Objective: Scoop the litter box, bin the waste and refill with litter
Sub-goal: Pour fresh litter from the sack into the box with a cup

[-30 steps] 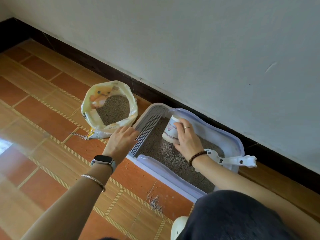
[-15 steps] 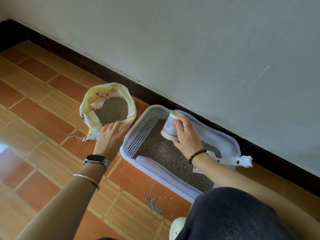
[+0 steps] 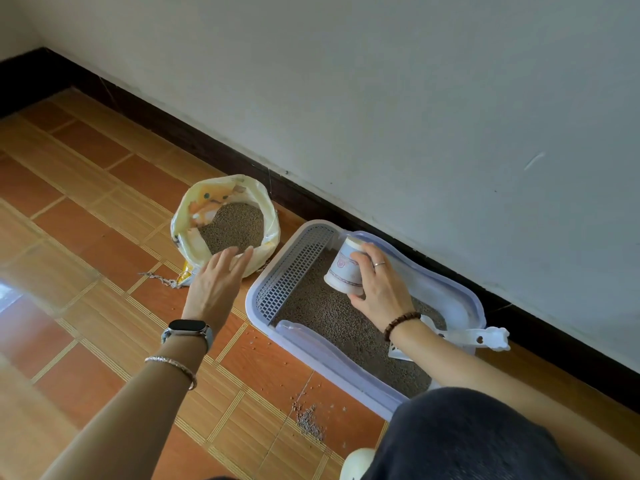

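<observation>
Tiled floor (image 3: 86, 237): litter bag (image 3: 194, 202), litter box (image 3: 329, 355).

The left hand (image 3: 218, 282) is hovering palm down on an outstretched arm, fingers straight and slightly spread. The right hand (image 3: 381, 289) is gripping a tilted cup (image 3: 344, 268), fingers curling round it.

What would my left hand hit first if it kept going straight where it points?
Probably the near rim of the litter bag; the left hand overlaps it at the fingertips, depth unclear.
</observation>
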`<move>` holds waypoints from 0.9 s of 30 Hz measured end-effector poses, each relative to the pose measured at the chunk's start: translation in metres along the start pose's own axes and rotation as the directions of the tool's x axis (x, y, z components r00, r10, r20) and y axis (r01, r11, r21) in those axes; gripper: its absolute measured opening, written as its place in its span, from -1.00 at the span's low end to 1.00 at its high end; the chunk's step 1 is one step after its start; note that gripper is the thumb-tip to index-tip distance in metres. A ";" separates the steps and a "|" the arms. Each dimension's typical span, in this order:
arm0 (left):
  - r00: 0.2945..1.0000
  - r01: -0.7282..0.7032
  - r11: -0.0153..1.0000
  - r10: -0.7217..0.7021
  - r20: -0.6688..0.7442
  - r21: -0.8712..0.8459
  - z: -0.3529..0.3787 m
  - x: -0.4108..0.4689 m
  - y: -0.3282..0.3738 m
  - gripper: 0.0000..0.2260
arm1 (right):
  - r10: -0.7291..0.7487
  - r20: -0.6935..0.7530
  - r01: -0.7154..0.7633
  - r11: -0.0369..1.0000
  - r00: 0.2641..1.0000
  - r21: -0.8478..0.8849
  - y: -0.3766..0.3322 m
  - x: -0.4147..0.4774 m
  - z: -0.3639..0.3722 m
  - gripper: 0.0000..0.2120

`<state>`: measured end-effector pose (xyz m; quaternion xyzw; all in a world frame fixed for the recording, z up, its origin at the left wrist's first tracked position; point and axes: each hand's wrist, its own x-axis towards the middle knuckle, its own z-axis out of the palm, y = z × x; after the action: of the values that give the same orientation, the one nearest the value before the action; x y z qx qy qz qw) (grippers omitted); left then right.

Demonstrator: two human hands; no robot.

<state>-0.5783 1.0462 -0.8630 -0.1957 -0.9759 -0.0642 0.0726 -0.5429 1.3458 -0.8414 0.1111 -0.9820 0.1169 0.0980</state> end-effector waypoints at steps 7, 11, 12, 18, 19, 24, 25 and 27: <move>0.995 0.089 0.994 -0.086 -0.048 0.066 -0.015 0.001 -0.019 -0.73 | 0.373 0.083 -0.345 0.722 0.924 0.600 -0.031 0.047 -0.019 -0.38; 0.995 0.091 0.991 -0.086 -0.054 0.100 -0.021 -0.001 -0.028 -0.79 | 0.351 0.197 -0.371 0.547 0.916 0.750 -0.064 0.087 -0.028 -0.41; 0.994 0.097 0.991 -0.092 -0.058 0.097 -0.022 -0.002 -0.031 -0.80 | 0.335 0.210 -0.369 0.534 0.919 0.761 -0.073 0.096 -0.028 -0.41; 0.989 0.127 0.992 -0.128 -0.070 -0.023 -0.034 -0.005 -0.038 -0.82 | 0.176 0.205 -0.270 0.674 0.963 0.688 -0.123 0.149 -0.001 -0.35; 0.986 0.144 0.988 -0.147 -0.074 -0.048 -0.035 -0.005 -0.038 -0.83 | 0.136 0.190 -0.228 0.722 0.972 0.653 -0.129 0.155 0.003 -0.34; 0.970 0.210 0.966 -0.225 -0.094 -0.150 -0.030 -0.006 -0.041 -0.80 | -0.133 0.182 0.038 0.893 0.974 0.448 -0.145 0.169 0.028 -0.34; 0.967 0.215 0.962 -0.234 -0.103 -0.165 -0.028 -0.006 -0.042 -0.80 | -0.125 0.205 0.023 0.898 0.971 0.439 -0.146 0.171 0.033 -0.34; 0.961 0.223 0.956 -0.248 -0.124 -0.190 -0.024 -0.007 -0.044 -0.80 | -0.102 0.270 -0.023 0.906 0.957 0.423 -0.149 0.174 0.044 -0.34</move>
<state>-0.5861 0.9993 -0.8452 -0.0782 -0.9749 -0.1714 0.1185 -0.6808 1.1600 -0.8140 0.1656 -0.9347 0.3068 -0.0690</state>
